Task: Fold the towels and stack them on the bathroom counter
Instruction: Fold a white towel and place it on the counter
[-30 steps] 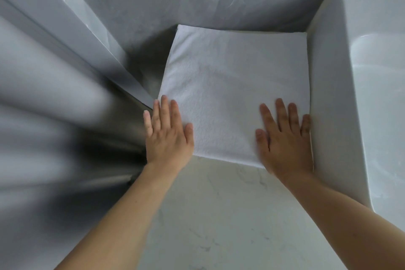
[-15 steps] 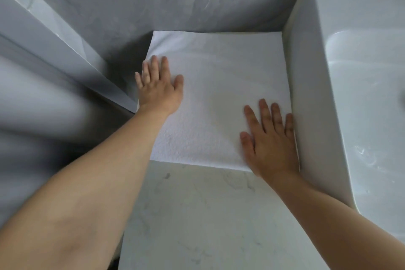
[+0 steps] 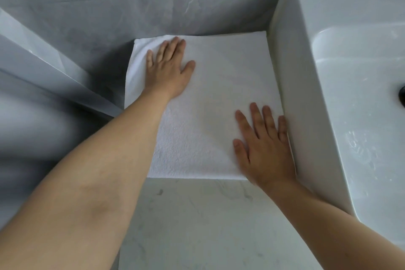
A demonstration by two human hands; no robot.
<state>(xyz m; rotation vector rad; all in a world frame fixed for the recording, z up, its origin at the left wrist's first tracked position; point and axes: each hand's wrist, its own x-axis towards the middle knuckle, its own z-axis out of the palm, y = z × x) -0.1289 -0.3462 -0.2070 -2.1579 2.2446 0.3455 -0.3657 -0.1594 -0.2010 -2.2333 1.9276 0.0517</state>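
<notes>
White folded towel (image 3: 210, 103) lies flat on the marble counter (image 3: 197, 226), pushed into the back corner: far edge against the grey tiled wall (image 3: 153, 2), right edge touching the side of the white sink (image 3: 341, 72). Near edge is straight and roughly parallel to the counter front. Left edge sits at or slightly past the counter's left edge; can't tell how much overhangs.

Left hand (image 3: 168, 70) rests palm-down on the towel's far-left corner. Fingers straight and held together, pointing to the wall, thumb spread to the right. Not gripping anything, just flat on the cloth. Small wrinkles in the fabric to the left of its fingers.

Right hand (image 3: 265, 149) rests palm-down on the near-right corner. Fingers straight and slightly spread, thumb out to the left. Little finger runs along the sink wall, touching or just beside it; heel of the palm covers the towel's near-right corner. No grasp here either.

Both forearms are bare and come in from the bottom of the view, the left one crossing over the towel's left side.

Sink basin is at the right, with a dark fitting (image 3: 402, 96) cut off by the frame edge. Bare marble between the towel and the viewer.
</notes>
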